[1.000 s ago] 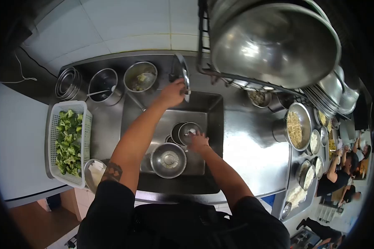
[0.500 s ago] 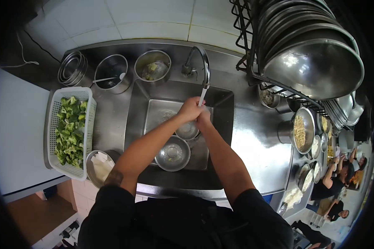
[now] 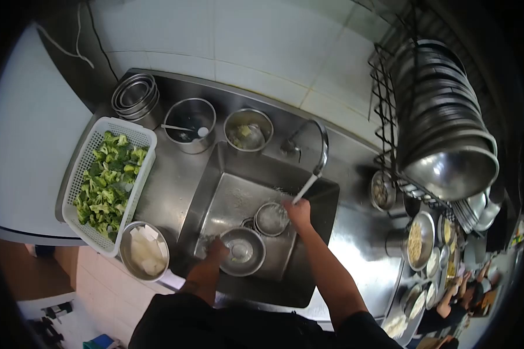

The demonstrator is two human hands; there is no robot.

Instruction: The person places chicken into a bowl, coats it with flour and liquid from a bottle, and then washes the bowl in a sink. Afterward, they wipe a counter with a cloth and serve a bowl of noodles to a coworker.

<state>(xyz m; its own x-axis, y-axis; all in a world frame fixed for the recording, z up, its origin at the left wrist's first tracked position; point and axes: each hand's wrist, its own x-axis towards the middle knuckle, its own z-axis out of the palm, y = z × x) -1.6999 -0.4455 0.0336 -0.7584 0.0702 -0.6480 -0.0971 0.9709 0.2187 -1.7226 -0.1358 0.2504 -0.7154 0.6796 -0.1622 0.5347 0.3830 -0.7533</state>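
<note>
My right hand (image 3: 298, 214) is under the stream from the curved tap (image 3: 322, 145), at the right side of the sink. It is close to a small round metal pot (image 3: 272, 220) with water in it; whether it touches the rim I cannot make out. My left hand (image 3: 216, 252) is low in the sink, blurred, at the left edge of a wider metal bowl (image 3: 243, 251). Its fingers are smeared, so a grip on the rim cannot be confirmed. Both vessels sit side by side in the steel sink (image 3: 215, 198).
A white basket (image 3: 148, 139) of broccoli (image 3: 108, 180) stands on the left counter. Near it is a pot with pale contents (image 3: 144, 250). Metal pots (image 3: 190, 125) line the back. A rack of stacked bowls (image 3: 448, 168) overhangs the right. People (image 3: 457, 302) work at far right.
My hands were together under the tap and are now apart. The left has moved down and left to the wider bowl; the right stays by the water. The whole view has tilted.
</note>
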